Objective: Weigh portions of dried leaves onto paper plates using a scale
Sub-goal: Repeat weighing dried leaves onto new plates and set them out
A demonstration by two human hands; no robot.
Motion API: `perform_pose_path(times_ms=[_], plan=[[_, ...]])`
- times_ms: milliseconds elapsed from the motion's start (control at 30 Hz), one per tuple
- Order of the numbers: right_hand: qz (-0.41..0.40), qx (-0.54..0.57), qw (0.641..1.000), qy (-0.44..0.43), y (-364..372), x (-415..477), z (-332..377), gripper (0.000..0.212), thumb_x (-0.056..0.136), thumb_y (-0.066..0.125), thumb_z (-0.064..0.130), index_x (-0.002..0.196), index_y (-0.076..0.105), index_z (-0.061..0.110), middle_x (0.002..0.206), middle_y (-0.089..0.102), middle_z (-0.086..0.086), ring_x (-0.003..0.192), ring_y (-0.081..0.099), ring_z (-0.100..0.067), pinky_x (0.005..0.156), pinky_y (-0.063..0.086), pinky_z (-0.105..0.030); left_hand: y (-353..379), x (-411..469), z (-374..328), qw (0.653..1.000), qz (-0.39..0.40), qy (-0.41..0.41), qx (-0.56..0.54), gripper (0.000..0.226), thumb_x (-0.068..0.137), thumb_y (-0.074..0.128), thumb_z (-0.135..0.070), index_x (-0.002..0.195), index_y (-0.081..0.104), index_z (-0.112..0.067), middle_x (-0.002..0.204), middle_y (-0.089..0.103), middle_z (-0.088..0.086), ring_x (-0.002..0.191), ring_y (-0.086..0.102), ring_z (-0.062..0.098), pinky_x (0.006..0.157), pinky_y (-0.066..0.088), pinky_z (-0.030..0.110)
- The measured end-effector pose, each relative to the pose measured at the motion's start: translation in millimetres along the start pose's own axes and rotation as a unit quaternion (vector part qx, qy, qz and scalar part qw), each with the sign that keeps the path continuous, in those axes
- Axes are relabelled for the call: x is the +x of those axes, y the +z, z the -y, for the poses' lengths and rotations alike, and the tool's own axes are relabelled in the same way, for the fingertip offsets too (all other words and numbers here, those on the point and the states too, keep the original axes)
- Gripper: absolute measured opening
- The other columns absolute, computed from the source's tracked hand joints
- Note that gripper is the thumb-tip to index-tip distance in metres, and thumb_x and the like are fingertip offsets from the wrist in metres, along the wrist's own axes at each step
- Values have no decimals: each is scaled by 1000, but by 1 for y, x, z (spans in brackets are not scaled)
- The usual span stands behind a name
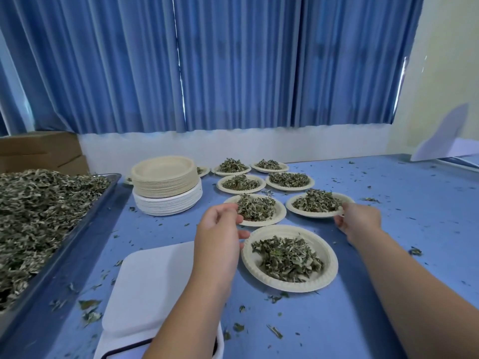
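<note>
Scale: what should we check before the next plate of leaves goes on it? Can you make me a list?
1. Scale top is bare: ok.
2. Scale display shows zero: cannot tell, the left arm hides it.
3. Empty plates are ready in the stack: ok.
4. Tray has leaves in it: ok, heaped.
5. Right hand is free: not ok, it grips the rim of a filled plate.
6. Left hand is free: cannot tell, its fingers cover another plate's rim.
</note>
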State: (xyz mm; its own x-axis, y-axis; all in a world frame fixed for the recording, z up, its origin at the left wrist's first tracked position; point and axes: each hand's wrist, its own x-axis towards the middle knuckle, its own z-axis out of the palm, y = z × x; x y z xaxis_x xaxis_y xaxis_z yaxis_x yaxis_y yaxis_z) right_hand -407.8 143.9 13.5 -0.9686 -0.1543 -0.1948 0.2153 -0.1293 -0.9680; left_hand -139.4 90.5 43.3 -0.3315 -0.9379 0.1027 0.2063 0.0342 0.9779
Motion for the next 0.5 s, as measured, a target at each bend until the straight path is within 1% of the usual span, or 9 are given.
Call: perform_pose_path(times_ms=[33,100,167,200,233,300,367,433,500], plan=[[4,-5,1000,4,1,1,0,18,94,56,9,79,49,4,66,51,-9,53,55,-20,53,47,-29,0,0,0,1000,-1,2,0,16,98,48,-21,94,62,-26,92,66,-1,61,60,11,54,47,23],[18,-15,1000,16,1,2,-1,16,94,56,7,79,50,5,75,60,-11,60,65,-24,63,57,-33,-1,1,0,1000,-3,1,-2,15,98,49,-21,94,62,-26,91,65,-2,59,59,11,49,47,19],[37,-29,999,27,-1,2,-2,10,93,55,3,84,51,2,87,66,-16,70,70,-28,76,60,-40,-1,1,-1,1000,-5,0,0,15,98,49,-20,94,63,-24,91,65,-1,58,58,10,46,46,17],[48,-34,998,32,-2,2,-1,6,93,54,3,89,52,0,89,68,-17,72,71,-28,78,60,-41,-2,2,-1,1000,-5,0,-1,16,99,49,-19,95,63,-24,91,65,0,57,58,11,45,45,17],[61,-38,997,35,-3,0,-1,5,94,55,4,94,52,0,88,69,-17,70,72,-27,74,60,-39,-2,1,-1,1000,-6,0,-2,16,99,48,-19,95,63,-23,92,65,0,57,58,11,45,45,17],[86,-50,994,40,-6,-4,0,8,95,54,5,101,52,0,83,68,-17,66,71,-25,62,60,-34,-3,1,-1,1000,-7,0,1,15,99,49,-20,95,63,-23,92,65,1,59,58,12,47,46,19],[106,-59,992,41,-8,-10,2,8,96,51,4,104,49,3,81,67,-19,65,70,-27,58,60,-35,-5,-1,-2,1000,-8,1,1,15,99,49,-20,95,63,-24,93,65,0,60,59,13,53,46,23],[120,-69,990,37,-10,-15,3,11,98,48,5,108,45,7,87,67,-22,63,67,-29,55,60,-36,-7,-3,-2,1000,-12,5,-3,15,99,49,-20,94,63,-24,92,65,0,60,59,13,57,46,26],[110,-91,989,25,-10,-19,3,11,97,48,7,108,45,6,86,66,-22,58,65,-28,46,58,-33,-8,-5,-4,1000,-16,11,-6,16,99,49,-20,94,64,-24,91,66,-1,59,59,12,59,47,26]])
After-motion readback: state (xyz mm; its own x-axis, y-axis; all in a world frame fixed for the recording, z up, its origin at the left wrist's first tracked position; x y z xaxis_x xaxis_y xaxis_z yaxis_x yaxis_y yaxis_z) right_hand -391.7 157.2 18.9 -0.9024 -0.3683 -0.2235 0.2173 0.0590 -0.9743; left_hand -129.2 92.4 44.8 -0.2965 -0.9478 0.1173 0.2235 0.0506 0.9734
